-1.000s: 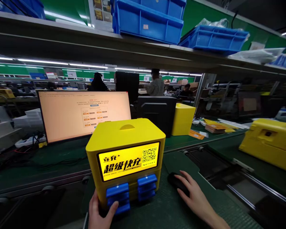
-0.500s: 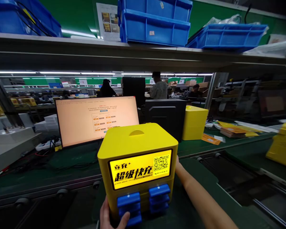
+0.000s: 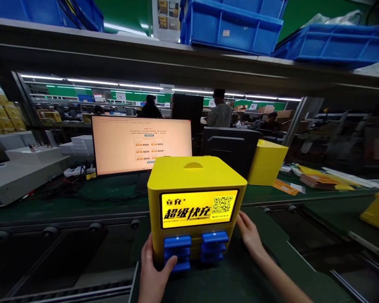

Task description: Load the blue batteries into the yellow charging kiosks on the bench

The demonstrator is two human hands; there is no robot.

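Gripped at its lower left corner by the left hand [image 3: 152,275], thumb across the bottom blue slot, and braced on its right flank by the right hand [image 3: 249,232], fingers flat and spread: the yellow charging station [image 3: 196,202], upright on the green desk [image 3: 271,202]. Behind the station, a lit monitor [image 3: 141,144]. Seemingly mid-handling — display glowing, blue power banks [image 3: 194,248] all seated.

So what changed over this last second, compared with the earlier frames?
The right hand left the black mouse it rested on and came to the right side of the yellow charging station, now pressed against it. The mouse is out of sight. The left hand stayed at the lower left corner, thumb by the blue power banks. The monitor is unchanged.
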